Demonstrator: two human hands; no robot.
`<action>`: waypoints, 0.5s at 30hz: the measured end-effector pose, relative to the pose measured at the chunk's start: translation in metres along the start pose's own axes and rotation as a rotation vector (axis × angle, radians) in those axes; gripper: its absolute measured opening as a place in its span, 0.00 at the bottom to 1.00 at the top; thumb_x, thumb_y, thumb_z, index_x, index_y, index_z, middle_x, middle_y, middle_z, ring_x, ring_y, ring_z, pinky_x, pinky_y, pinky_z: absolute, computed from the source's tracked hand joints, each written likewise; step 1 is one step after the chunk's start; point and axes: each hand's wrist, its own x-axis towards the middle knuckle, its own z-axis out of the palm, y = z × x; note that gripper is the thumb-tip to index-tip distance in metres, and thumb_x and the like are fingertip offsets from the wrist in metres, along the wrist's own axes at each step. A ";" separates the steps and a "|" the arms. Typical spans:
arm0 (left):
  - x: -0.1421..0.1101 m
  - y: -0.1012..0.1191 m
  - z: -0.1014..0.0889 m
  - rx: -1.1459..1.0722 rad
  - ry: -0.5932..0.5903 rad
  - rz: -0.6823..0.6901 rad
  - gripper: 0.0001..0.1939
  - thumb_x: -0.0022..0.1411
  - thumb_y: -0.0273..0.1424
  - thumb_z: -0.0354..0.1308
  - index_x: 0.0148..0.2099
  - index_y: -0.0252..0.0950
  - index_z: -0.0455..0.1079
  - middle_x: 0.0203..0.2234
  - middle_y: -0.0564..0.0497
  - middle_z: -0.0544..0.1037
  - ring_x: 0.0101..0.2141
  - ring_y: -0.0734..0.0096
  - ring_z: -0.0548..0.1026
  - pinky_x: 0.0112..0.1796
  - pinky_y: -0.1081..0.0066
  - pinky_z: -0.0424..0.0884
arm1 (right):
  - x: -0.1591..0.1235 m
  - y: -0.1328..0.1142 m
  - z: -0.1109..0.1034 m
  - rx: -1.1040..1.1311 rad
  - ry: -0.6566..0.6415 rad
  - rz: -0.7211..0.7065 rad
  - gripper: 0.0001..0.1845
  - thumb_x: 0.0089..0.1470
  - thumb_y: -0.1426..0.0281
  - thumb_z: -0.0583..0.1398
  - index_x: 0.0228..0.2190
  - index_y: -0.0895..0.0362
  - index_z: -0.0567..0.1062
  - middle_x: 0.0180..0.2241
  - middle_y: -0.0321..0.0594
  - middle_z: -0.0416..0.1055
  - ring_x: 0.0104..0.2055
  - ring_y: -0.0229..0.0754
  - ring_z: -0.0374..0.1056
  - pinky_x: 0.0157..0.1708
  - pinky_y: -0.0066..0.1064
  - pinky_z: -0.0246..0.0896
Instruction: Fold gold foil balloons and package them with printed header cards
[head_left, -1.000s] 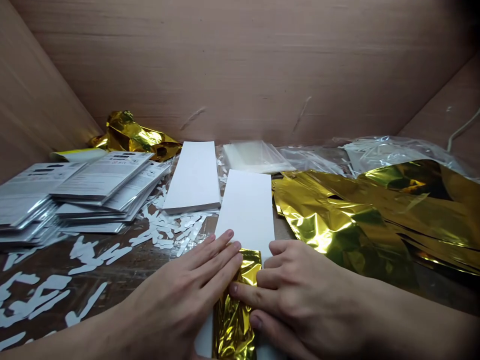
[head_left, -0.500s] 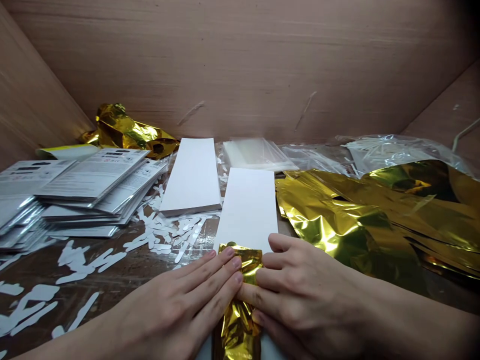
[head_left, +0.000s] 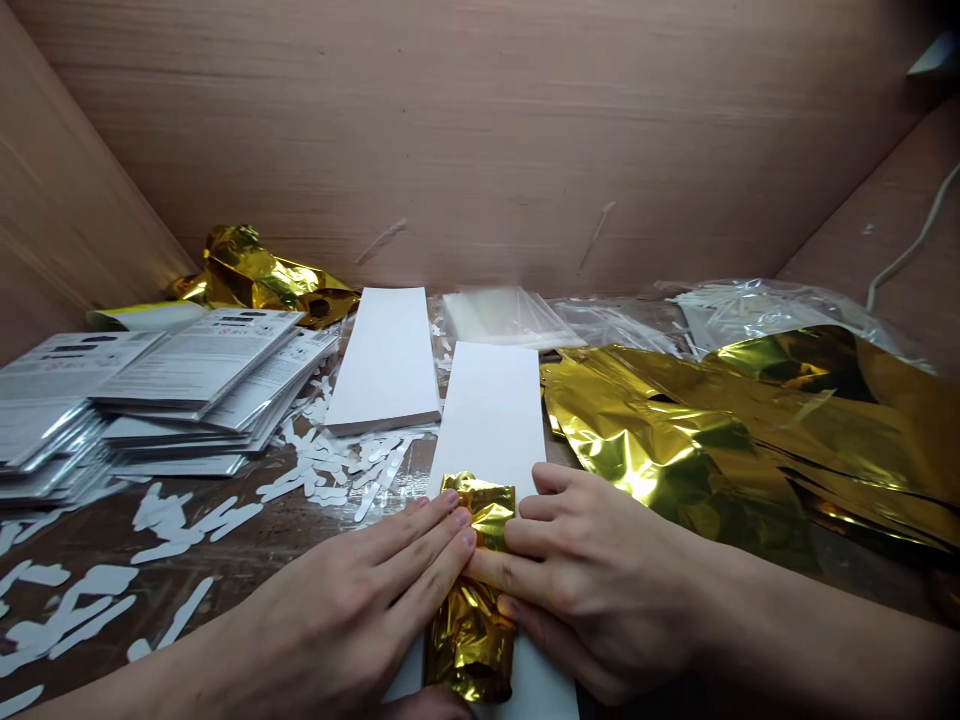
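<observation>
A folded strip of shiny gold foil (head_left: 474, 640) lies lengthwise on a long white board (head_left: 491, 410) in front of me. My left hand (head_left: 360, 590) rests on the strip's left side, its straight fingers laid flat against the foil. From the right, my right hand (head_left: 600, 570) grips the foil's edge with curled fingers, the index finger reaching across it. The fingertips of both hands nearly meet over the strip. Part of the foil is hidden under them, and the left thumb shows only partly at the bottom edge.
Packaged cards (head_left: 195, 365) are stacked at left, near scattered white paper scraps (head_left: 315, 465). A second white block (head_left: 386, 355) stands behind them. Gold foil sheets (head_left: 720, 430) spread at right. Crumpled foil (head_left: 259, 275), clear plastic sleeves (head_left: 502, 315) and a plastic bag (head_left: 772, 305) line the wooden back wall (head_left: 480, 130).
The view has shifted slightly. Both hands stay pressed on the foil strip, and its lower end now shows as a crumpled edge on the board, with the left thumb beside it.
</observation>
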 end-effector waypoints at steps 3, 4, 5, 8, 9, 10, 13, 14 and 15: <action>-0.001 0.000 0.001 0.011 0.007 -0.007 0.32 0.64 0.36 0.61 0.67 0.25 0.67 0.63 0.34 0.69 0.65 0.49 0.66 0.65 0.61 0.65 | -0.003 0.000 -0.001 0.052 0.040 0.013 0.14 0.62 0.66 0.56 0.45 0.56 0.76 0.28 0.39 0.75 0.28 0.41 0.64 0.35 0.38 0.49; -0.002 -0.001 0.001 0.007 0.007 -0.006 0.32 0.64 0.35 0.60 0.67 0.26 0.67 0.64 0.35 0.68 0.65 0.49 0.66 0.65 0.61 0.64 | -0.004 0.000 -0.001 0.080 0.072 0.042 0.13 0.61 0.66 0.56 0.43 0.56 0.77 0.27 0.39 0.74 0.28 0.40 0.64 0.34 0.37 0.50; -0.002 -0.001 0.001 0.005 0.006 -0.002 0.31 0.65 0.35 0.60 0.67 0.26 0.66 0.64 0.36 0.68 0.65 0.50 0.66 0.66 0.62 0.64 | -0.005 0.000 -0.001 0.106 0.113 0.093 0.12 0.61 0.67 0.56 0.41 0.56 0.78 0.27 0.38 0.73 0.27 0.39 0.63 0.33 0.36 0.51; -0.002 0.000 0.001 0.020 -0.008 0.006 0.31 0.66 0.36 0.58 0.67 0.26 0.66 0.64 0.36 0.67 0.65 0.50 0.64 0.66 0.62 0.63 | -0.007 -0.001 0.002 0.112 0.197 0.280 0.11 0.63 0.69 0.56 0.37 0.56 0.79 0.26 0.38 0.71 0.27 0.39 0.62 0.31 0.34 0.52; -0.002 0.001 0.000 0.028 -0.004 0.003 0.31 0.67 0.37 0.58 0.67 0.25 0.67 0.64 0.35 0.67 0.66 0.50 0.64 0.66 0.62 0.62 | -0.008 -0.001 0.004 0.092 0.200 0.314 0.12 0.64 0.69 0.56 0.37 0.56 0.80 0.27 0.39 0.70 0.28 0.39 0.62 0.31 0.33 0.53; -0.001 0.001 0.000 0.034 0.004 0.000 0.31 0.67 0.38 0.59 0.67 0.24 0.66 0.64 0.35 0.67 0.66 0.49 0.64 0.66 0.62 0.62 | -0.008 -0.002 0.006 0.070 0.195 0.325 0.12 0.65 0.68 0.56 0.38 0.56 0.80 0.28 0.39 0.70 0.29 0.40 0.63 0.32 0.34 0.54; 0.000 0.002 -0.001 0.048 0.015 0.032 0.35 0.67 0.44 0.60 0.67 0.23 0.66 0.65 0.33 0.66 0.66 0.48 0.63 0.67 0.61 0.61 | -0.007 -0.003 0.011 0.031 0.192 0.305 0.13 0.66 0.67 0.56 0.41 0.57 0.80 0.34 0.43 0.71 0.34 0.42 0.64 0.36 0.35 0.58; 0.001 0.002 -0.001 0.052 0.011 0.049 0.37 0.67 0.46 0.60 0.67 0.23 0.65 0.65 0.32 0.66 0.67 0.48 0.62 0.67 0.61 0.60 | -0.008 -0.003 0.012 0.028 0.199 0.298 0.13 0.67 0.67 0.55 0.42 0.57 0.80 0.36 0.44 0.71 0.36 0.42 0.64 0.38 0.35 0.60; 0.002 0.001 -0.002 0.054 0.003 0.062 0.38 0.67 0.47 0.60 0.67 0.24 0.64 0.65 0.32 0.65 0.67 0.48 0.61 0.67 0.61 0.59 | -0.008 -0.002 0.013 0.027 0.205 0.293 0.13 0.67 0.68 0.55 0.43 0.58 0.80 0.38 0.46 0.71 0.37 0.43 0.65 0.39 0.36 0.61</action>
